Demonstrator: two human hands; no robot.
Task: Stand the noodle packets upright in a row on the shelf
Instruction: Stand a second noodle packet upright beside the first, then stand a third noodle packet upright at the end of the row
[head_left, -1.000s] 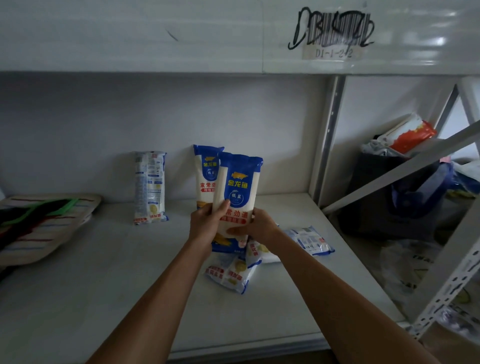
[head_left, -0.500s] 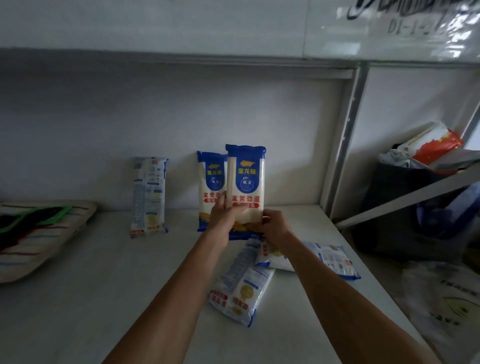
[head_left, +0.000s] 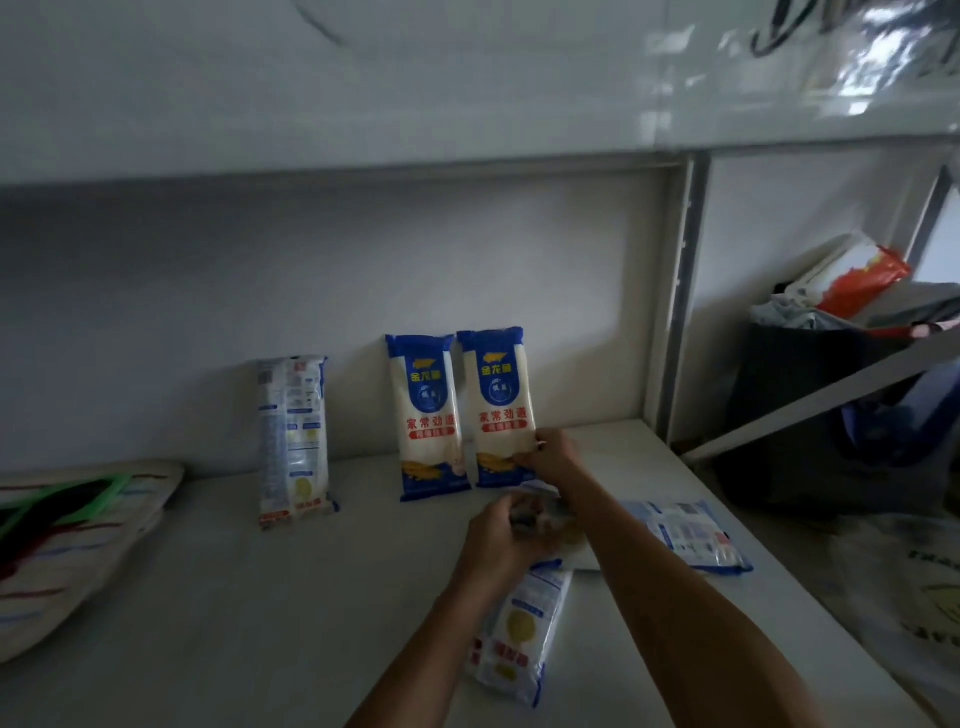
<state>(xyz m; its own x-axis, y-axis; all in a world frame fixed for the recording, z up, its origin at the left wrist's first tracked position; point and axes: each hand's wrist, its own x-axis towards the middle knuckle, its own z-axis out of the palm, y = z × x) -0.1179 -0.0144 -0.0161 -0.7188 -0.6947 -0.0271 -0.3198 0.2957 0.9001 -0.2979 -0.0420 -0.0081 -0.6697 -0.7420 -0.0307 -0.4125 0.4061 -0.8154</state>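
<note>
Three noodle packets stand upright against the back wall of the white shelf (head_left: 260, 623): a pale one (head_left: 293, 436) on the left, then two blue-and-white ones side by side, the middle one (head_left: 428, 415) and the right one (head_left: 501, 405). My right hand (head_left: 548, 457) pinches the lower right edge of the right one. My left hand (head_left: 501, 535) is lower, closed on the top end of a pale packet (head_left: 519, 634) lying flat; that spot is blurred. Another packet (head_left: 685, 535) lies flat to the right, partly behind my right forearm.
A striped woven bag (head_left: 78, 545) lies at the shelf's left end. A metal upright (head_left: 675, 312) ends the shelf on the right. Beyond it are a diagonal brace (head_left: 831, 395), a dark bag (head_left: 810, 415) and an orange-white packet (head_left: 857, 270). The upper shelf (head_left: 467, 78) hangs overhead.
The second blue packet went from held in both hands to standing beside the first against the wall. My left hand let go and dropped onto the lying packet.
</note>
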